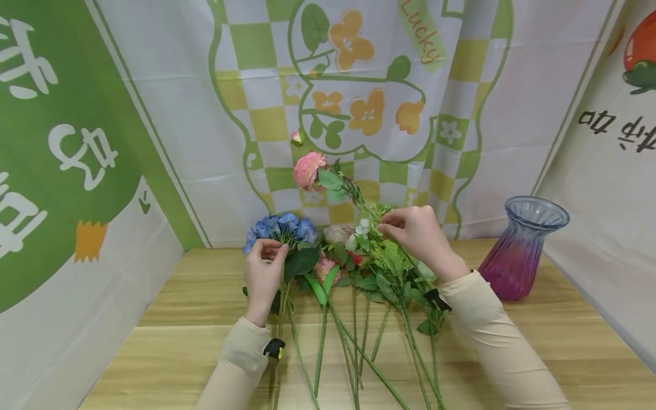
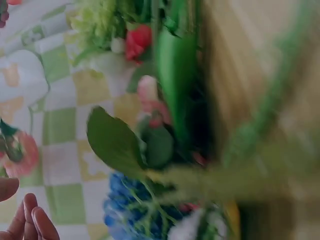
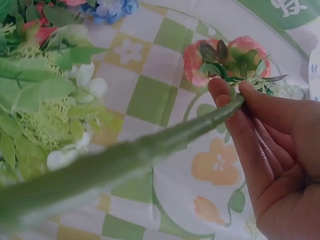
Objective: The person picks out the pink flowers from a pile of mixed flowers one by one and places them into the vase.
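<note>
Between the thumb and fingertips of my right hand I pinch the green stem of a pink flower. The bloom leans up and left, raised above the other flowers, and a small pink bud shows beyond it. My left hand hovers at the blue hydrangea, its fingers loosely bent. In the left wrist view the thumb stands apart from the fingers, with nothing between them. Light green foliage with small white blossoms lies by the right hand.
Several artificial stems lie across the wooden table, pointing towards me. A glass vase, purple below and clear above, stands upright on the right. A printed cloth hangs behind the table.
</note>
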Action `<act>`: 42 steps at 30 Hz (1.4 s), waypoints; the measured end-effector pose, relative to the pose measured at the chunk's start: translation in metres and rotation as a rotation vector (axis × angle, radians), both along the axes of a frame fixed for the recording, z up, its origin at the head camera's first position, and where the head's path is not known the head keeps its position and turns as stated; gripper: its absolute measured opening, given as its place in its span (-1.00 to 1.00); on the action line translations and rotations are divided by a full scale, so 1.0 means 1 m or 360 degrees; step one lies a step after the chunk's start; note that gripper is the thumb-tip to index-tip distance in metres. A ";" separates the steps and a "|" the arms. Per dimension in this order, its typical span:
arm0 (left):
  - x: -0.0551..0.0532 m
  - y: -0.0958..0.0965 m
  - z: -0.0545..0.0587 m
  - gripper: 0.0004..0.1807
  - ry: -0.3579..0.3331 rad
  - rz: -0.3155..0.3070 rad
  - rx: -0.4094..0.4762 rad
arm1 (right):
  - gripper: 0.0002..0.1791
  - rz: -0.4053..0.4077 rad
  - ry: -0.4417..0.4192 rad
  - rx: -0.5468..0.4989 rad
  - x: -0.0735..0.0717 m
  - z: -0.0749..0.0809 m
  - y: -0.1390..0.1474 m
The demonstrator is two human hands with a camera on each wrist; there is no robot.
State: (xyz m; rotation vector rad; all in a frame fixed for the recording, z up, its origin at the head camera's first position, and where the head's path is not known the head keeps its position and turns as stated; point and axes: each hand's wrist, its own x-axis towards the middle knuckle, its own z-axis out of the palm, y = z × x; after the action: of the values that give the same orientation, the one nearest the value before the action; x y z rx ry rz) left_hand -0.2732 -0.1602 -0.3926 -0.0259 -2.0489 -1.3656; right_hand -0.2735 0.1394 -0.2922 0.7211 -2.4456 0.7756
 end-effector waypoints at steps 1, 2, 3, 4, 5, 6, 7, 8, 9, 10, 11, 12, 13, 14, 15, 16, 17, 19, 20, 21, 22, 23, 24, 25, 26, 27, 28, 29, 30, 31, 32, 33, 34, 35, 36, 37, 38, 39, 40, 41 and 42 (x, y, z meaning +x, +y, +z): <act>0.001 -0.004 -0.002 -0.79 -0.0020 0.0017 0.0000 | -0.87 -0.0011 0.0015 -0.0012 -0.001 0.001 0.001; 0.001 -0.008 -0.004 -0.79 -0.0043 0.0032 -0.0003 | -0.87 -0.0018 0.0034 -0.0026 -0.002 0.001 0.003; 0.001 -0.011 -0.006 -0.79 -0.0063 0.0043 -0.0008 | -0.87 -0.0028 0.0056 -0.0038 -0.002 0.002 0.004; 0.002 -0.014 -0.007 -0.78 -0.0079 0.0060 -0.0023 | -0.87 -0.0038 0.0072 -0.0049 -0.003 0.003 0.006; 0.002 -0.016 -0.008 -0.78 -0.0087 0.0071 -0.0026 | -0.87 -0.0050 0.0087 -0.0055 -0.004 0.003 0.008; 0.002 -0.019 -0.009 -0.79 -0.0095 0.0091 -0.0039 | -0.87 -0.0058 0.0096 -0.0062 -0.005 0.004 0.009; 0.002 -0.021 -0.010 -0.79 -0.0104 0.0105 -0.0049 | -0.86 -0.0070 0.0106 -0.0062 -0.005 0.005 0.011; 0.002 -0.024 -0.011 -0.79 -0.0110 0.0119 -0.0059 | -0.86 -0.0075 0.0120 -0.0061 -0.006 0.006 0.013; 0.003 -0.026 -0.011 -0.80 -0.0113 0.0131 -0.0064 | -0.86 -0.0083 0.0132 -0.0062 -0.006 0.007 0.014; 0.003 -0.029 -0.012 -0.81 -0.0112 0.0148 -0.0074 | -0.86 -0.0090 0.0142 -0.0060 -0.006 0.008 0.016; 0.004 -0.031 -0.012 -0.82 -0.0106 0.0163 -0.0080 | -0.86 -0.0097 0.0153 -0.0061 -0.006 0.009 0.018; 0.004 -0.033 -0.012 -0.82 -0.0101 0.0174 -0.0084 | -0.85 -0.0098 0.0167 -0.0068 -0.006 0.011 0.019; 0.004 -0.035 -0.012 -0.83 -0.0100 0.0181 -0.0083 | -0.85 -0.0104 0.0184 -0.0073 -0.007 0.013 0.020; 0.004 -0.037 -0.012 -0.83 -0.0102 0.0187 -0.0088 | -0.85 -0.0112 0.0197 -0.0081 -0.007 0.015 0.021; 0.004 -0.038 -0.012 -0.84 -0.0105 0.0188 -0.0090 | -0.85 -0.0119 0.0207 -0.0091 -0.007 0.017 0.022; 0.004 -0.040 -0.012 -0.84 -0.0105 0.0196 -0.0098 | -0.84 -0.0129 0.0211 -0.0097 -0.007 0.019 0.023; 0.004 -0.041 -0.012 -0.84 -0.0110 0.0200 -0.0100 | -0.84 -0.0136 0.0214 -0.0108 -0.007 0.021 0.024; 0.004 -0.044 -0.012 -0.84 -0.0122 0.0210 -0.0106 | -0.84 -0.0158 0.0228 -0.0118 -0.008 0.026 0.026; 0.005 -0.046 -0.012 -0.84 -0.0124 0.0215 -0.0110 | -0.84 -0.0169 0.0235 -0.0117 -0.008 0.028 0.027; 0.004 -0.047 -0.013 -0.84 -0.0120 0.0225 -0.0112 | -0.85 -0.0177 0.0247 -0.0113 -0.009 0.030 0.029; 0.004 -0.049 -0.013 -0.84 -0.0115 0.0235 -0.0114 | -0.85 -0.0182 0.0255 -0.0112 -0.009 0.032 0.029; 0.004 -0.050 -0.013 -0.83 -0.0113 0.0239 -0.0110 | -0.86 -0.0185 0.0270 -0.0112 -0.010 0.034 0.030; 0.004 -0.051 -0.014 -0.83 -0.0108 0.0244 -0.0109 | -0.86 -0.0188 0.0285 -0.0112 -0.010 0.037 0.031; 0.004 -0.053 -0.015 -0.83 -0.0106 0.0250 -0.0110 | -0.86 -0.0191 0.0296 -0.0118 -0.010 0.039 0.032; 0.004 -0.054 -0.015 -0.83 -0.0102 0.0259 -0.0114 | -0.87 -0.0193 0.0305 -0.0125 -0.010 0.041 0.033; 0.004 -0.055 -0.016 -0.83 -0.0096 0.0265 -0.0116 | -0.87 -0.0197 0.0313 -0.0136 -0.010 0.044 0.033; 0.004 -0.057 -0.017 -0.83 -0.0094 0.0270 -0.0117 | -0.87 -0.0202 0.0313 -0.0151 -0.010 0.046 0.034; 0.004 -0.058 -0.018 -0.83 -0.0092 0.0276 -0.0117 | -0.87 -0.0208 0.0316 -0.0162 -0.009 0.048 0.035; 0.004 -0.059 -0.018 -0.83 -0.0086 0.0284 -0.0124 | -0.87 -0.0215 0.0314 -0.0173 -0.009 0.050 0.035; 0.004 -0.060 -0.019 -0.83 -0.0083 0.0292 -0.0129 | -0.87 -0.0227 0.0314 -0.0180 -0.009 0.052 0.036; 0.004 -0.061 -0.019 -0.82 -0.0077 0.0299 -0.0133 | -0.87 -0.0239 0.0317 -0.0182 -0.008 0.054 0.037; 0.005 -0.062 -0.019 -0.82 -0.0074 0.0299 -0.0133 | -0.86 -0.0249 0.0318 -0.0182 -0.008 0.056 0.039; 0.005 -0.063 -0.019 -0.82 -0.0074 0.0304 -0.0136 | -0.85 -0.0259 0.0317 -0.0179 -0.007 0.058 0.040; 0.005 -0.063 -0.019 -0.81 -0.0075 0.0309 -0.0141 | -0.85 -0.0268 0.0318 -0.0178 -0.007 0.060 0.042; 0.005 -0.064 -0.019 -0.81 -0.0074 0.0312 -0.0149 | -0.85 -0.0282 0.0323 -0.0175 -0.007 0.062 0.044; 0.006 -0.064 -0.019 -0.81 -0.0077 0.0313 -0.0151 | -0.84 -0.0293 0.0324 -0.0176 -0.007 0.064 0.045; 0.006 -0.064 -0.019 -0.81 -0.0079 0.0312 -0.0154 | -0.85 -0.0296 0.0326 -0.0183 -0.007 0.066 0.047; 0.006 -0.064 -0.019 -0.81 -0.0081 0.0309 -0.0155 | -0.85 -0.0293 0.0327 -0.0191 -0.007 0.069 0.049; 0.006 -0.064 -0.019 -0.81 -0.0081 0.0311 -0.0161 | -0.85 -0.0291 0.0324 -0.0208 -0.006 0.071 0.051; 0.006 -0.064 -0.019 -0.82 -0.0080 0.0311 -0.0164 | -0.85 -0.0285 0.0328 -0.0227 -0.006 0.073 0.052; 0.007 -0.064 -0.019 -0.82 -0.0080 0.0311 -0.0163 | -0.84 -0.0282 0.0340 -0.0239 -0.006 0.075 0.054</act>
State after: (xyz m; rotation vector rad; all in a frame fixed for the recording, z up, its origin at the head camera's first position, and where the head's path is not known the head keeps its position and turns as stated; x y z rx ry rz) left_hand -0.2666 -0.2239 -0.4116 0.1615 -2.1008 -1.1520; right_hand -0.2794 0.1930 -0.2168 0.4960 -2.1976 0.7613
